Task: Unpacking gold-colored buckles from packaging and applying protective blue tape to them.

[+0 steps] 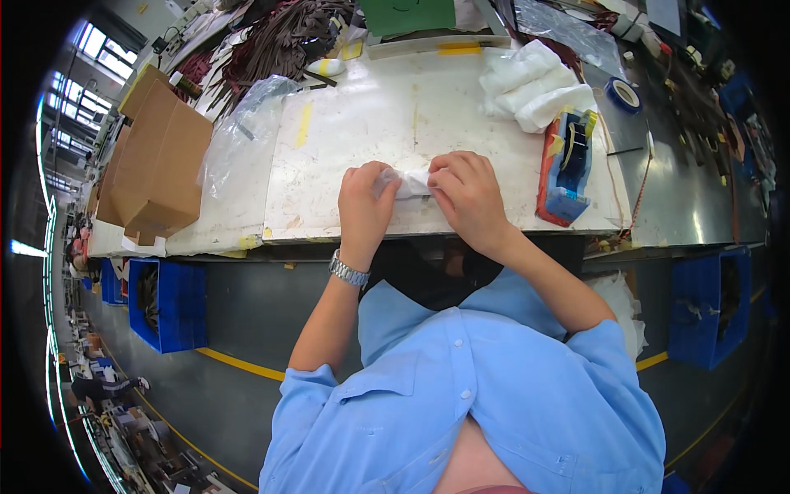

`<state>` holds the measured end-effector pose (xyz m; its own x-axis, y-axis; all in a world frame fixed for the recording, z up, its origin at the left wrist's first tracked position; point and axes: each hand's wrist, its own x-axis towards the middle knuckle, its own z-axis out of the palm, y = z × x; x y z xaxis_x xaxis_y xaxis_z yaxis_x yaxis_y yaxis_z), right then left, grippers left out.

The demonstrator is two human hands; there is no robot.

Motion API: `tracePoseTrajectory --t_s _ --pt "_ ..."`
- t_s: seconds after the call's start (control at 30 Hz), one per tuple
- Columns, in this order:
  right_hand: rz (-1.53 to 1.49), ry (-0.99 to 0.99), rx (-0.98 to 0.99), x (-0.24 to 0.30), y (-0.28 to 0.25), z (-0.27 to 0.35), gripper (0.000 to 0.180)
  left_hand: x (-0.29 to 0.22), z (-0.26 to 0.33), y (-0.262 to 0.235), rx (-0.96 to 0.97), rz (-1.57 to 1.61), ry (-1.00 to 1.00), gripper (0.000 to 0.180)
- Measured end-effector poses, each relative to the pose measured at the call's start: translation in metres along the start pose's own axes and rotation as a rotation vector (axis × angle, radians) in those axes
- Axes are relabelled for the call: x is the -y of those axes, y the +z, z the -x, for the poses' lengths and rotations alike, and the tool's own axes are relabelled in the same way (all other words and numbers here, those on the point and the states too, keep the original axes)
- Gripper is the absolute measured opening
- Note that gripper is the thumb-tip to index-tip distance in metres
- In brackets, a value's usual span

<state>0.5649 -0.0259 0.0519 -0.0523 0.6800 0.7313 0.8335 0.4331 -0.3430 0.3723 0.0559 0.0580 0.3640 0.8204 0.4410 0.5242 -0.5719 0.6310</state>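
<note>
Near the front edge of the white worktable (pixel 329 177), a small piece of thin white, partly see-through wrapping (pixel 414 183) is stretched between my hands. My left hand (pixel 364 202) pinches its left end between thumb and fingers. At the other end, my right hand (pixel 467 193) grips it with curled fingers. Whether anything lies inside the wrapping, I cannot make out. To the right of my right hand stands a blue and red tape dispenser (pixel 566 169). Behind it lies a crumpled heap of white sheets (pixel 535 86).
An open cardboard box (pixel 164 156) and a clear plastic bag (pixel 243 140) occupy the table's left side. Dark strips (pixel 276 49) pile up at the back. A blue tape roll (pixel 623 95) lies at right. Blue bins (pixel 169 305) stand on the floor at both sides.
</note>
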Motion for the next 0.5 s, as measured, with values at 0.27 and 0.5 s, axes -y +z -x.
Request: tracePoseTrajectory --t_s 0.27,0.5 --pt "-0.093 0.119 0.072 0.015 0.006 0.015 0.012 -0.018 0.009 -0.004 0.008 -0.192 0.035 0.014" --pt "-0.204 0.295 0.06 0.015 0.004 0.021 0.009 -0.008 0.014 0.005 0.069 -0.266 -0.1 0.032"
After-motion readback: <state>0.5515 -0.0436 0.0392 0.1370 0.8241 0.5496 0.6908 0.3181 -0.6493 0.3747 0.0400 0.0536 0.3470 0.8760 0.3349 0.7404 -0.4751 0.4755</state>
